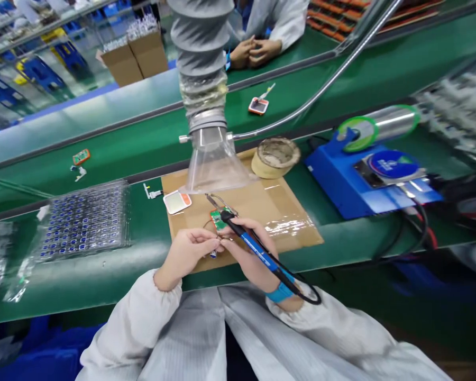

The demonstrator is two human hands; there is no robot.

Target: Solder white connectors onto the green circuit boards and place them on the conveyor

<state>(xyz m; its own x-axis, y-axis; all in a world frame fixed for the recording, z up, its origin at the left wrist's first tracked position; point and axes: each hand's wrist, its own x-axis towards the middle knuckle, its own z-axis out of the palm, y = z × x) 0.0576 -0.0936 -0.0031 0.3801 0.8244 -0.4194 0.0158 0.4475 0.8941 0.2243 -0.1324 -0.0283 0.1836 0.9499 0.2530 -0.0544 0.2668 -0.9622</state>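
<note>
A blue and black soldering iron (257, 251) rests in my right hand (256, 264), its tip end pointing away from me. The right thumb and fingertips also meet those of my left hand (190, 251), which is closed in a pinch on a thin wire. Just beyond the fingertips lies a small green circuit board (219, 218) with an orange edge, partly hidden by the iron and fingers. A small blue part (213, 254) shows under the pinched fingers. To the left, a white and orange device casing (177, 201) lies on the cardboard sheet (289, 211).
A clear fume hood (218, 166) on a grey hose hangs over the cardboard. Right are a round tub (275, 157) and a blue soldering station (365, 174). Left are stacked trays of blue parts (85, 219). Beyond the belt (143, 143), a co-worker's clasped hands (256, 52) rest.
</note>
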